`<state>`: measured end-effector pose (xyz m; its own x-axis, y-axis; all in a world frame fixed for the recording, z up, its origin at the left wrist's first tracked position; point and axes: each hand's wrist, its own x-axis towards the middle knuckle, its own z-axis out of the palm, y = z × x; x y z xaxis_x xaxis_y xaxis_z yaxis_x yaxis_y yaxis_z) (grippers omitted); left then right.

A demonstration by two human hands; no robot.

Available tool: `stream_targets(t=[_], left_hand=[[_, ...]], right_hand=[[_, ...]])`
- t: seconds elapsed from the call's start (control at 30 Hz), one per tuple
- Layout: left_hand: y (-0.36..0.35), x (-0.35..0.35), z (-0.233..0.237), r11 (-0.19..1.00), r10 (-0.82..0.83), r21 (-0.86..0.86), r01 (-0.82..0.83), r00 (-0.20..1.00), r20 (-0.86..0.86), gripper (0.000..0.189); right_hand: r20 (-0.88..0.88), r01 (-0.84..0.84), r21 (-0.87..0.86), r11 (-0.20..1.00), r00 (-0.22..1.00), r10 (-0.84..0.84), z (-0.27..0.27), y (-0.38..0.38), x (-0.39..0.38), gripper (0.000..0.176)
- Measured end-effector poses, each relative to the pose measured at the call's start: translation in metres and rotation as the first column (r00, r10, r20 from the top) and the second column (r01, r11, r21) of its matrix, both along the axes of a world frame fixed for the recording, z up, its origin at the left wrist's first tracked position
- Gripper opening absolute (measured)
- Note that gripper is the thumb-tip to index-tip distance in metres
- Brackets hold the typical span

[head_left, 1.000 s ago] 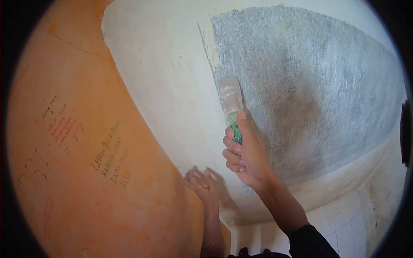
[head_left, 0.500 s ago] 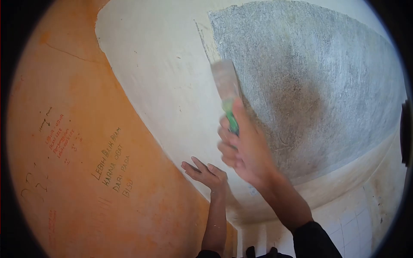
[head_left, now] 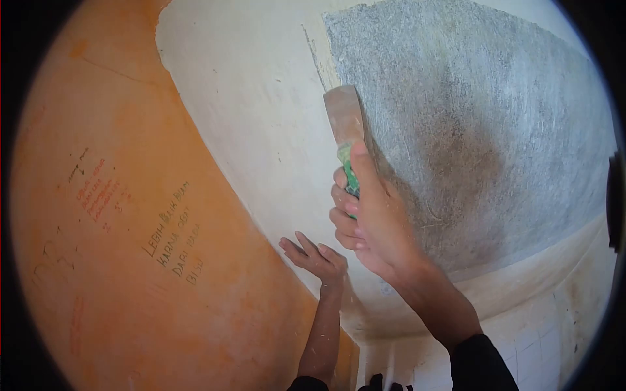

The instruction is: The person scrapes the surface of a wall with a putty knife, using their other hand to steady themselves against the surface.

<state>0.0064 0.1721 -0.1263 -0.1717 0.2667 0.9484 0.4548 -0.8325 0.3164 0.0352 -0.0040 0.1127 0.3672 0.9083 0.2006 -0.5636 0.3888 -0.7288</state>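
Note:
My right hand (head_left: 372,215) is wrapped round the green handle of a putty knife (head_left: 344,116), thumb laid along it. The wide metal blade points up, its edge right at the border between the white wall coating (head_left: 228,98) and the rough grey patch (head_left: 450,111). A thin dark scored line runs up from the blade's left corner. Lower left, my left hand (head_left: 316,259) rests with fingers spread against the white surface, close to where it meets the orange wall.
On the left, the orange wall (head_left: 117,260) carries handwriting in dark and red marker. Below the grey patch runs a stained cream ledge (head_left: 521,274), with white tiles (head_left: 528,352) lower down. A dark object (head_left: 614,202) stands at the right edge.
The view has shifted slightly, moving the wall marks a little right and down. My right hand still grips the putty knife, its blade at nearly the same spot. My left hand stays on the wall.

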Motion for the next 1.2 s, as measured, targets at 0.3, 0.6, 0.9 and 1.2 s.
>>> stream_targets(t=[0.3, 0.6, 0.9, 1.2], left_hand=[[0.008, 0.002, -0.002, 0.997, -0.038, 0.072, 0.038, 0.999, 0.002, 0.054], [0.006, 0.002, -0.005, 0.997, -0.038, 0.066, 0.035, 0.999, 0.039, 0.053], [0.016, 0.002, -0.013, 0.998, 0.066, 0.002, -0.066, 0.994, -0.091, 0.053], [0.004, -0.003, -0.007, 0.997, 0.008, 0.082, -0.008, 1.000, 0.004, 0.053]], right_hand=[[-0.008, 0.019, 0.030, 0.999, 1.000, -0.018, -0.004, -0.003, 0.005, 0.047], [0.028, -0.002, 0.125, 0.992, 1.000, -0.002, 0.014, 0.006, 0.009, 0.046], [-0.109, -0.048, 0.092, 0.995, 0.992, 0.058, 0.001, 0.001, -0.008, 0.046], [-0.016, -0.017, 0.121, 0.993, 1.000, 0.019, 0.009, 0.009, 0.006, 0.048]])
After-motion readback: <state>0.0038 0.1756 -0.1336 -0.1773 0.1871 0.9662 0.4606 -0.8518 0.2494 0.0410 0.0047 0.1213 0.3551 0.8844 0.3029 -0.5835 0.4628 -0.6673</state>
